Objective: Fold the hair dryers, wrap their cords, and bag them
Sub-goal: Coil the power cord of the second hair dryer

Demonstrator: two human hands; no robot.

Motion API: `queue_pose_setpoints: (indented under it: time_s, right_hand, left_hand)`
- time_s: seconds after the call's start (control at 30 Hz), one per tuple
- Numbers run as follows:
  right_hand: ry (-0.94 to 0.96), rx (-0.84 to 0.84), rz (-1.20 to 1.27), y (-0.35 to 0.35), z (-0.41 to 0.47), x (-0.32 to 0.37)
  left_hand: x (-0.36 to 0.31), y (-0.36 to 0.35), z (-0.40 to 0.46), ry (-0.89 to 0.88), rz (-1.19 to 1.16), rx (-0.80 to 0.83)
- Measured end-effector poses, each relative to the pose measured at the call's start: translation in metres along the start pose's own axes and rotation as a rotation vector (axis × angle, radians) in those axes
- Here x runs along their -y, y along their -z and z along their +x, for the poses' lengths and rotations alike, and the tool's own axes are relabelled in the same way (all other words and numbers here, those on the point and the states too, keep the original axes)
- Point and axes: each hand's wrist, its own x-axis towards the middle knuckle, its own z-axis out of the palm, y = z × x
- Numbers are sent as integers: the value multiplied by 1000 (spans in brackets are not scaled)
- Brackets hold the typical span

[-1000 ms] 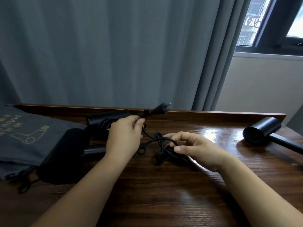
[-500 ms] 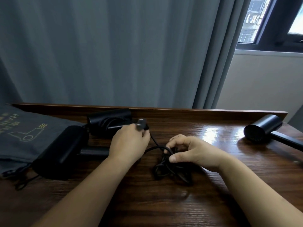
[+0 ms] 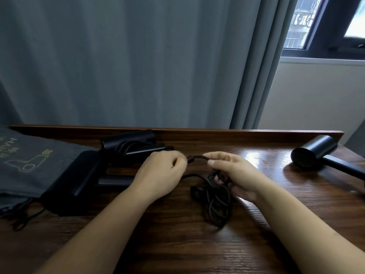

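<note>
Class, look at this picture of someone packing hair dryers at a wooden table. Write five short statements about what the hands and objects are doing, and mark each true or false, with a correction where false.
1. The left hand pinches the end of the black cord. True.
2. The right hand lies flat on the table, away from the cord. False: its fingers are in the cord's coiled loops.
3. A hair dryer at the right lies unfolded, handle sticking out. True.
4. The grey bag sits at the right of the table. False: it is at the left.
5. The cord is already wound round a dryer. False: it lies in loose loops on the table.
</note>
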Motion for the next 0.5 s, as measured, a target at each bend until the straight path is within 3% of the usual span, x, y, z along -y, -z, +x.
queue_pose_setpoints:
  time_s: [0.13,0.23,0.43,0.5]
  right_hand:
    - [46,-181,234,7,3,7]
    - [103,-90,312,7,-4,14]
    - [269,105,278,3,-11,15]
    - [334,105,191,2,-10,11]
  left_hand:
    - [-1,-6,-5,-263,-88,174]
    - [-6,-14,-10,-364,10,211]
    - [-8,-20,-6,-314,-186,-45]
    - [-8,-21,-6,-278,-307,-60]
